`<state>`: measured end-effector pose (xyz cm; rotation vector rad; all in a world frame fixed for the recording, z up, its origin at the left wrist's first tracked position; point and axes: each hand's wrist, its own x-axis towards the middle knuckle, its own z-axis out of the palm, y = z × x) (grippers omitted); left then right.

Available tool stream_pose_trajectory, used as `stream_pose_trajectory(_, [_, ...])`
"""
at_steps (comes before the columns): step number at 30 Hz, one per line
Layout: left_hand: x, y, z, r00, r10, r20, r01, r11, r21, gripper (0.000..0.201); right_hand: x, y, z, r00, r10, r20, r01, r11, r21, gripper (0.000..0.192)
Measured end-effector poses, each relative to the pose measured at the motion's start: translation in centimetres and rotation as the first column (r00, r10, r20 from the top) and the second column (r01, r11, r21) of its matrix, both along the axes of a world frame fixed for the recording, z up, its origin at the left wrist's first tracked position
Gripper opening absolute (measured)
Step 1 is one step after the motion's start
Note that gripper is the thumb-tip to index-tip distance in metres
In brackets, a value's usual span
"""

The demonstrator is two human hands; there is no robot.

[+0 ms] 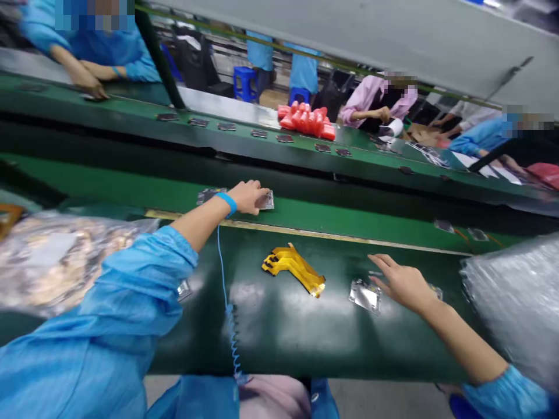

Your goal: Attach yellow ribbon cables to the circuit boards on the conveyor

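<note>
A small silvery pouch (265,201) lies on the green belt (305,212) at centre frame, pinched at its edge by the curled fingers (257,195) of the left hand (247,196), which wears a blue wrist strap (227,203). At lower right, the right hand (402,283) has its fingers (379,263) spread flat, touching another silvery pouch (365,295) on the dark counter (283,331). A yellow flex strip (293,268) lies between the hands.
</note>
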<state>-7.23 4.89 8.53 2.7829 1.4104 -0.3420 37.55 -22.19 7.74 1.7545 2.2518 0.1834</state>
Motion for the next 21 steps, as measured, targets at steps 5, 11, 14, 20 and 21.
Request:
stream_pose_trajectory(5, [-4.9, -0.2, -0.7, 0.986, 0.158, 0.043, -0.157, 0.987, -0.03, 0.087, -3.0, -2.1, -0.4, 0.991, 0.107, -0.081, -0.101, 0.992, 0.076, 0.045])
stream_pose_trajectory(11, [-0.8, 1.2, -3.0, 0.986, 0.132, 0.105, -0.121, 0.987, -0.106, 0.079, -4.3, -7.0, -0.9, 0.981, 0.147, -0.127, -0.149, 0.989, -0.002, 0.04])
stream_pose_trajectory(14, [0.6, 2.2, -3.7, 0.989, 0.122, 0.088, -0.11, 0.985, -0.135, 0.081, -5.2, -8.7, -0.7, 0.985, 0.107, -0.132, -0.114, 0.992, -0.047, 0.039])
stream_pose_trajectory(20, [1.2, 2.8, -4.3, 0.99, 0.129, 0.058, -0.124, 0.988, -0.09, 0.092, -8.2, -6.8, -0.2, 0.981, 0.034, -0.191, -0.059, 0.99, -0.126, 0.035])
stream_pose_trajectory(21, [1.2, 2.7, -4.2, 0.989, 0.136, 0.054, -0.13, 0.987, -0.096, 0.094, -8.7, -6.0, -0.2, 0.978, 0.032, -0.206, -0.061, 0.989, -0.135, 0.034])
